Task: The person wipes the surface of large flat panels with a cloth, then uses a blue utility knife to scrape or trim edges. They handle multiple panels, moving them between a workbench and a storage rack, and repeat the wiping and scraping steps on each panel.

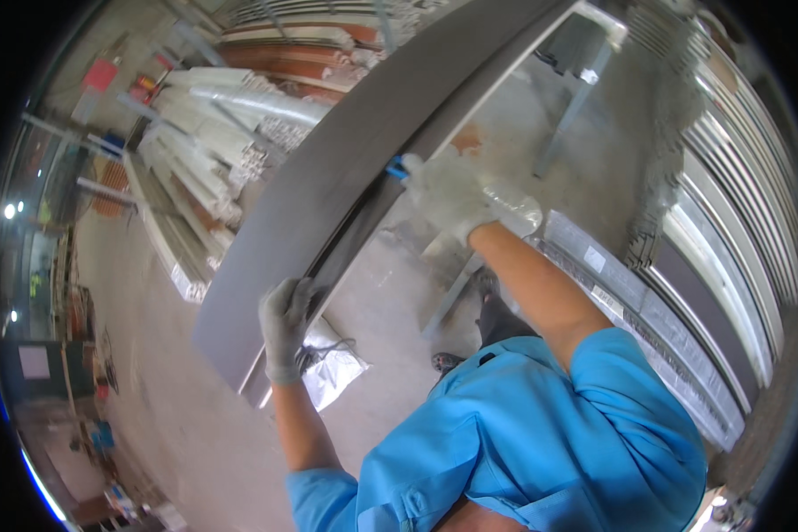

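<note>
A long dark grey panel-like profile (328,160) runs diagonally from lower left to upper right in front of me, with a dark groove along its length. Near its lower-left end, my left hand (284,326), in a whitish work glove, is closed with the fingers curled over the edge by the groove. My right hand (448,193), gloved too, is farther along the profile. Its fingers are closed on a small blue object (397,168) right at the groove; the glove hides most of it, and its kind does not show.
Stacked pale and brown profiles (213,133) lie on racks at the far left. Wrapped long profiles (647,328) line my right side. Under the profile, a silvery plastic bag (332,362) sits on the concrete floor, near a metal support leg (452,297).
</note>
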{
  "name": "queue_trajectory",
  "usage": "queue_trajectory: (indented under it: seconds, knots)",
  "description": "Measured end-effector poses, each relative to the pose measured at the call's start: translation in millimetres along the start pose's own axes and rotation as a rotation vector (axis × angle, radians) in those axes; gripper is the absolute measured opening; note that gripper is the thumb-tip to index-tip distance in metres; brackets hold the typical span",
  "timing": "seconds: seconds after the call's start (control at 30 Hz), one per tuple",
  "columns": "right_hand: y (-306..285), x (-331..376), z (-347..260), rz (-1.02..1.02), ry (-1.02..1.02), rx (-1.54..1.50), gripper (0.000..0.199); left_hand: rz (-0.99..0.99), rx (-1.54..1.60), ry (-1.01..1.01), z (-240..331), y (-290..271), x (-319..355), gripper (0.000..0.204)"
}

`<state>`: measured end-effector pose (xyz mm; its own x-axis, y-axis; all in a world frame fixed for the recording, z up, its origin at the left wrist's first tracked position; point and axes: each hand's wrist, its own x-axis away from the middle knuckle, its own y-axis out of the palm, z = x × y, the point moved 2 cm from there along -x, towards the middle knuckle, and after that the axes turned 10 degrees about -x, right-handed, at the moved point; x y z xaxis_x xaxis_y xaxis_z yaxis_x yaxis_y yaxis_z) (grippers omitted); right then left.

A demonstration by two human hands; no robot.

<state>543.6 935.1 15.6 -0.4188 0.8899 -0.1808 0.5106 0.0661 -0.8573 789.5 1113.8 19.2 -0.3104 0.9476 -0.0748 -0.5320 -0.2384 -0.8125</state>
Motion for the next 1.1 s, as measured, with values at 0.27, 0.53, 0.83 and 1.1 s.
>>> queue_trajectory:
  seconds: [0.27,0.53,0.83,1.1]
  knots:
    - [3.7,-7.0,13.0,-0.017,-0.003,-0.048,0.028,-0.186,0.274,-0.141,-52.2,-36.9,107.7,0.028]
    - [14.8,-2.7,20.7,0.035,0.0,-0.057,0.034,-0.044,0.34,-0.442,-158.5,-120.5,211.9,0.04]
    - [23.2,13.3,-9.4,0.184,0.101,0.077,0.032,-0.189,0.56,-0.338,-248.5,-117.3,168.0,0.035]
    - [35.0,5.4,-26.7,0.17,0.396,0.114,0.029,-0.3,0.757,-0.286,-241.7,-106.1,158.6,0.028]
